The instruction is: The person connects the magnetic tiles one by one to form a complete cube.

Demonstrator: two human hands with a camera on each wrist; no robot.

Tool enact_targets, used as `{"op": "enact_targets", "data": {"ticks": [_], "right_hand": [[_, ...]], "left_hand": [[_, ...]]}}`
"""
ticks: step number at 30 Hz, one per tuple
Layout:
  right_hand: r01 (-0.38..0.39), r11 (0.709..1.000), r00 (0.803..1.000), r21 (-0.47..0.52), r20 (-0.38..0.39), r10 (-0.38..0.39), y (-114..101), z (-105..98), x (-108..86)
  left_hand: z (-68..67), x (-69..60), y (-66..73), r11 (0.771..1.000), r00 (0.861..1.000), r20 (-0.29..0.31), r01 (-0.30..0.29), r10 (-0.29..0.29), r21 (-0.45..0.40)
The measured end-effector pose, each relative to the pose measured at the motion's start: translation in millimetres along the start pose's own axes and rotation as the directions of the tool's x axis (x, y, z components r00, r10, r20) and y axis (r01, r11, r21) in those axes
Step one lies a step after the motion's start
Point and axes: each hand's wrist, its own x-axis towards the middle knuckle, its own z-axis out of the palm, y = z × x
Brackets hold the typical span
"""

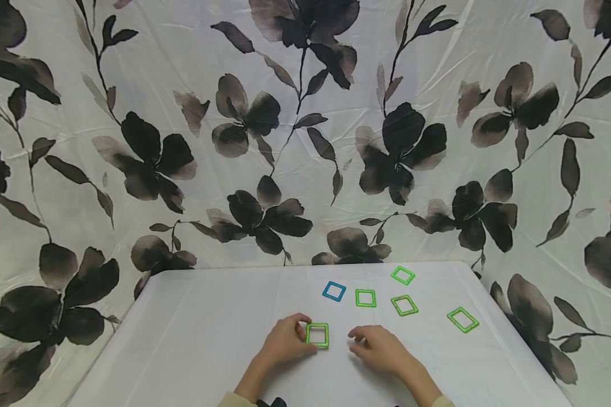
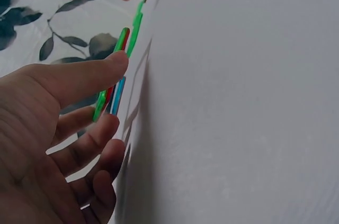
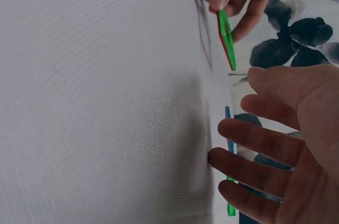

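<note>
My left hand (image 1: 287,341) pinches a green square frame (image 1: 327,335) between thumb and fingers, just above the white table. In the left wrist view, a red layer lies along the inner side of this green frame (image 2: 123,37); whether it is a second, stacked frame I cannot tell. The right wrist view also has the held frame (image 3: 222,23) edge-on, green with a red edge. My right hand (image 1: 380,349) hovers to the right of it, fingers apart and loosely bent, holding nothing. A gap separates this hand from the frame.
Beyond the hands, a blue square frame (image 1: 327,289) lies on the white table (image 1: 183,328). Several green square frames lie right of it, one green frame (image 1: 457,324) farthest right. A flowered cloth (image 1: 336,169) hangs behind the table's far edge.
</note>
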Motion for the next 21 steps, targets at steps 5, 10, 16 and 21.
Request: {"op": "enact_targets", "data": {"ticks": [5,10,16,21], "right_hand": [[-0.012,1.000,1.000,-0.016,0.006,0.012,0.8,2.9,0.5],[-0.021,1.000,1.000,-0.018,0.008,0.021,0.7,2.2,3.8],[-0.025,0.999,0.999,-0.023,0.022,0.025,0.4,2.3,4.8],[-0.021,1.000,0.999,-0.019,0.025,0.022,0.0,2.3,4.0]], "left_hand": [[4.5,-2.1,4.1,0.999,1.000,0.005,0.003,-0.003,0.037],[5.3,-0.5,4.5,0.997,1.000,-0.004,0.005,-0.005,0.082],[7.3,-0.9,5.0,0.995,1.000,0.014,0.006,-0.007,0.102],[8.8,-4.8,5.4,0.995,1.000,0.006,0.000,-0.001,0.101]]}}
